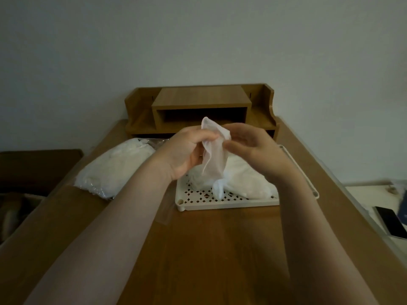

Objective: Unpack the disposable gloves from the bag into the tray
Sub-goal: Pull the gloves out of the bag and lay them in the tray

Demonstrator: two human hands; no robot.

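- Fingers (207, 137) of the left hand (187, 150) curl round a thin, see-through glove (214, 159) and grip it near its top, above the tray.
- Right hand (251, 144) is at the glove's other side, fingers bent toward it; the thumb and fingertips look to pinch its upper edge, though the exact contact is hard to make out.
- Glove hangs down between both hands, its upper end sticking up past the left fingers, its lower end reaching the pile beneath.
- Pile (242, 181) of more pale gloves lies in the tray, bunched toward the far and right parts, with 1 twisted bit lying on the perforated floor.
- Tray (220, 204) is white plastic with a cut-out pattern, set on the desk in front of the person, under the hands.
- Bag (114, 166), clear plastic and full of white gloves, lies on the desk just left of the tray, partly behind the left forearm.
- Desk (209, 249) is brown wood; a wooden shelf unit (200, 106) stands at its far edge against the wall.
- Phone (391, 224) lies on a pale surface at the right, well apart from the tray.
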